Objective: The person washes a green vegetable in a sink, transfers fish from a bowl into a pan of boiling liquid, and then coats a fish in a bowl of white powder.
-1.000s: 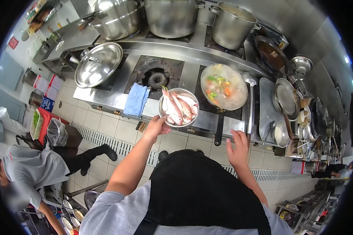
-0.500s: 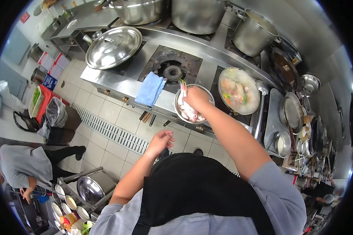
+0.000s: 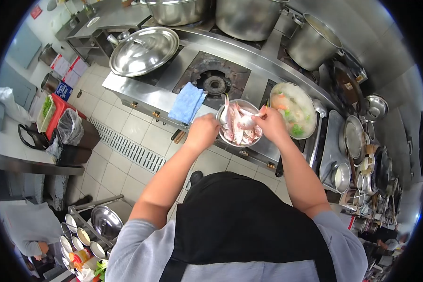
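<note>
While the left hand (image 3: 203, 133) grasps the steel bowl (image 3: 230, 143) at its left rim, fingers curled against the edge, the right hand (image 3: 273, 124) pinches one fish (image 3: 248, 123) between its fingers at the bowl's right side; the other fish (image 3: 238, 136), pale and pinkish, lie piled inside the bowl, one tail standing up past the far rim; the bowl is at the front edge of the stove (image 3: 127, 87), though whether its base rests there cannot be told; to its left a folded blue cloth (image 3: 187, 103) lies along that front edge, with a burner (image 3: 215, 83) behind; just right of the bowl, a pan (image 3: 316, 115) holds cloudy liquid with green and orange pieces (image 3: 297, 129); beyond the pan stands a metal tray (image 3: 332, 141); farther left, a large domed lid (image 3: 144, 50) lies tilted on the stove.
</note>
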Tool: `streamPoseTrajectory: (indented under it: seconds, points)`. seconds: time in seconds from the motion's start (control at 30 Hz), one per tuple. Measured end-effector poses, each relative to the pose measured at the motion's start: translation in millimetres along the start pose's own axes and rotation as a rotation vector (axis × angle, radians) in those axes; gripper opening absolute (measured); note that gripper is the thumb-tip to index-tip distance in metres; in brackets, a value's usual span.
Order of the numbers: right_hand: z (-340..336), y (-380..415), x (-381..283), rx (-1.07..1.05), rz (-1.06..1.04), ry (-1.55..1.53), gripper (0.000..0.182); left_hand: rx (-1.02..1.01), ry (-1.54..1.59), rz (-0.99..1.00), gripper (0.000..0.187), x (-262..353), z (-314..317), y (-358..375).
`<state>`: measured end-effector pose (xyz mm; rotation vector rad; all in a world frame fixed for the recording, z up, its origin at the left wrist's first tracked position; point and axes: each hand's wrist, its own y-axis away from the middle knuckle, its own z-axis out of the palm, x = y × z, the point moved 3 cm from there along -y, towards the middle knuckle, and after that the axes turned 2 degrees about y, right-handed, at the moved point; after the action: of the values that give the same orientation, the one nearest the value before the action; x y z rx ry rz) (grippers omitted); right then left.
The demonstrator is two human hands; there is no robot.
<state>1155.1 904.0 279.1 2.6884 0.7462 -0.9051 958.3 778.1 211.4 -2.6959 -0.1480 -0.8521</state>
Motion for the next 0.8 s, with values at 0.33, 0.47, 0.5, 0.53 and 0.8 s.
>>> streamPoseTrajectory:
  seconds: [0.33,0.47,0.5,0.53,0.8]
  points:
    - [-6.9,46.4,37.4,0.067,-0.019,-0.063,0.027,-0.193,-0.531,0.144,0.018,17.6,51.3,-42.7]
    - [-10.1,52.6,41.8,0.065,-0.009,-0.053,0.027,-0.195,-0.584,0.048,0.017,16.5,53.9,-44.8]
    - [-10.0,53.0,42.7,0.065,-0.012,-0.058,0.027,-0.138,-0.555,0.066,0.022,16.8,52.0,-46.0]
    - [-10.2,53.4,44.1,0.065,-0.015,-0.067,0.027,-0.138,-0.56,0.065,0.022,15.7,51.2,-48.6]
    - [-13.8,54.3,48.6,0.065,-0.029,-0.111,0.027,-0.179,-0.043,-0.273,0.02,-0.5,0.1,-73.1]
